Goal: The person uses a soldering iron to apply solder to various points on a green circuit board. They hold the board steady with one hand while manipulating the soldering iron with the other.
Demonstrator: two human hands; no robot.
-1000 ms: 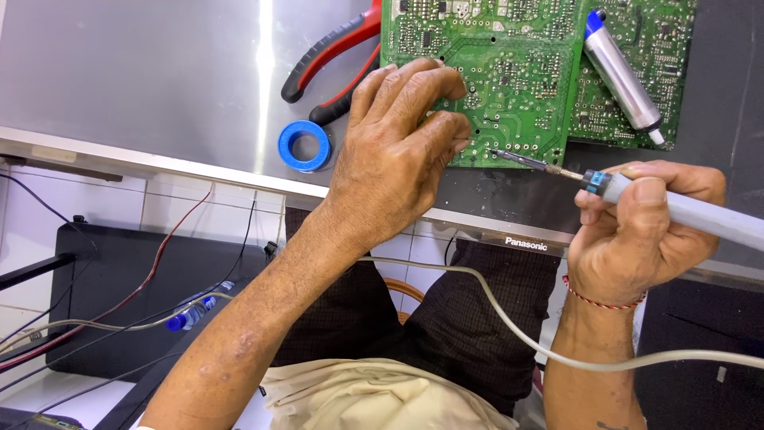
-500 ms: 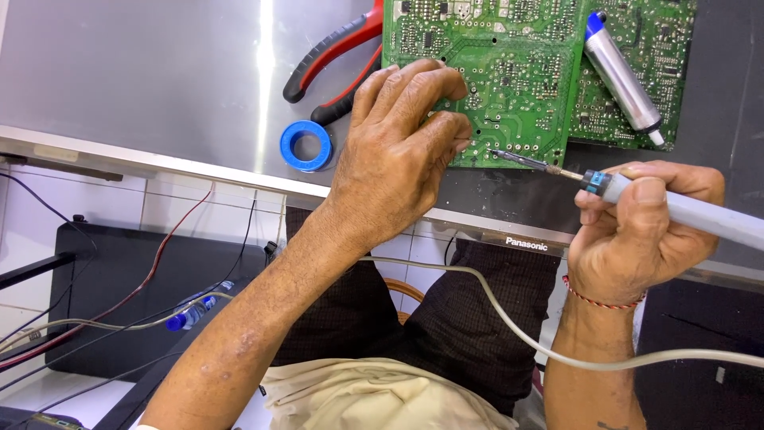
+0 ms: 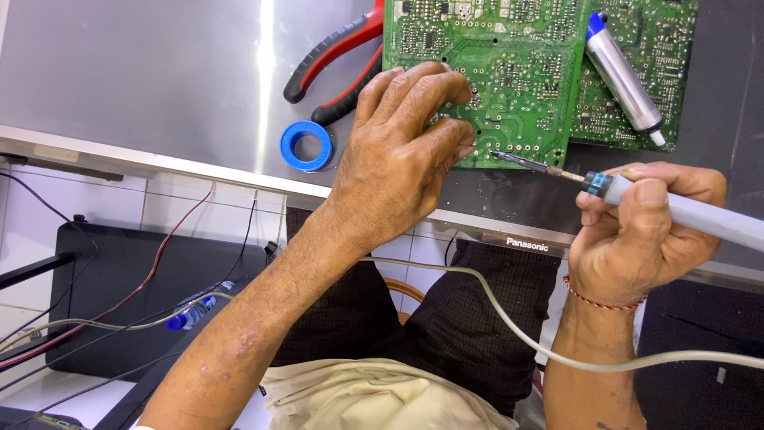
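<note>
Now right hand grip closed around soldering iron, tip touching green circuit board, left hand pressing board

The green circuit board lies flat, solder side up, under the fingertips of the left hand, which press on its lower left part. The soldering iron has a grey handle, closed inside the right hand; its thin metal tip points left and touches the lower edge of the board, just beside the left fingers

Reflective grey metal worktop carries green circuit boards, red-and-black pliers, blue tape roll.
</note>
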